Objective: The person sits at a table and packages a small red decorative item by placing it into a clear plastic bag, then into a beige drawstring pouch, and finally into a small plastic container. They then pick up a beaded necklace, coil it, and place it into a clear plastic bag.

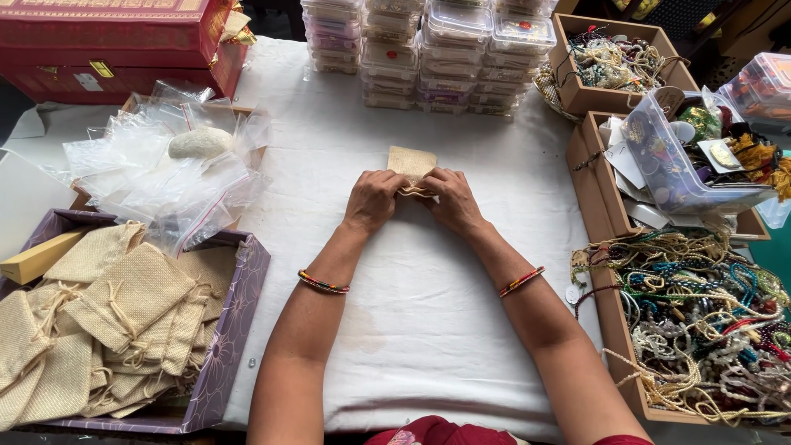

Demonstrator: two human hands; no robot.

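Observation:
A small beige burlap drawstring pouch (409, 161) lies on the white cloth (412, 313) in the middle of the table. My left hand (375, 198) and my right hand (451, 199) meet at its near end, fingers closed on the pouch's mouth and drawstring. The far half of the pouch sticks out beyond my fingers. Both wrists wear thin beaded bracelets. What is inside the pouch is hidden.
A purple tray (235, 330) of several burlap pouches sits at left, with a pile of clear plastic bags (165, 173) behind it. Stacked clear boxes (428, 58) stand at the back. Wooden boxes of bead necklaces (700, 321) fill the right. A red box (115, 41) is at the back left.

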